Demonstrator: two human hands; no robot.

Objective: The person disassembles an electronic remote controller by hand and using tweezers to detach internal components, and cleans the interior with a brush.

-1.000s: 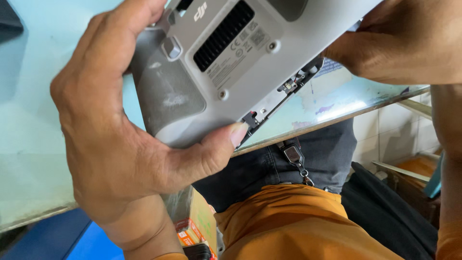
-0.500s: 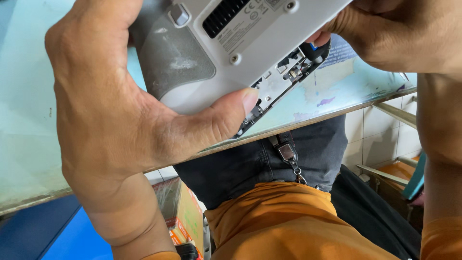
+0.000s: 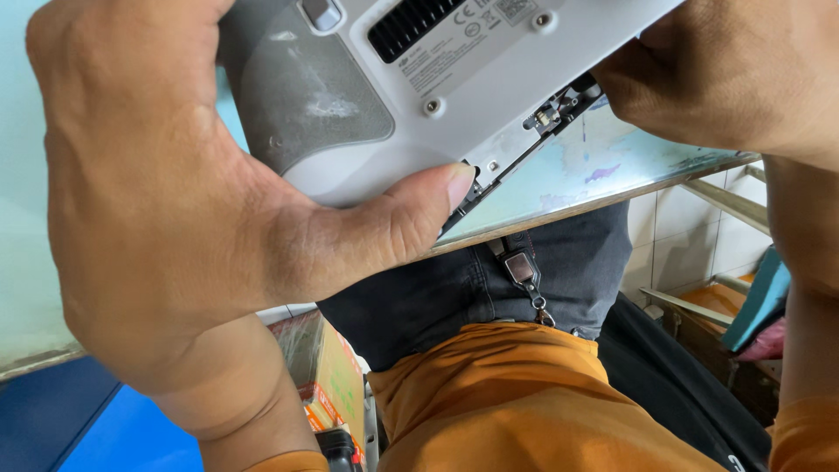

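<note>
— Where is the grey and white gadget [image 3: 437, 96] we are holding?

— Up high, above the counter [image 3: 603, 183]. Our left hand [image 3: 175, 227] is wrapped tight around its rounded grey end, with the thumb pressed on the lower edge.

— And our right hand [image 3: 734, 79]?

— It pinches the other end, up at the right, closed on the corner where the shell has a gap [image 3: 551, 118] and small dark parts show.

— Which way does it lie?

— Its long side runs from low left to high right, between our two hands. The gap is nearer our right hand.

— Any labels?

— A pale label [image 3: 463, 44] with tiny grey marks sits by a black grille [image 3: 415, 17]. Down below, by our leg, stands a cardboard box [image 3: 328, 376] with red and orange print.
</note>
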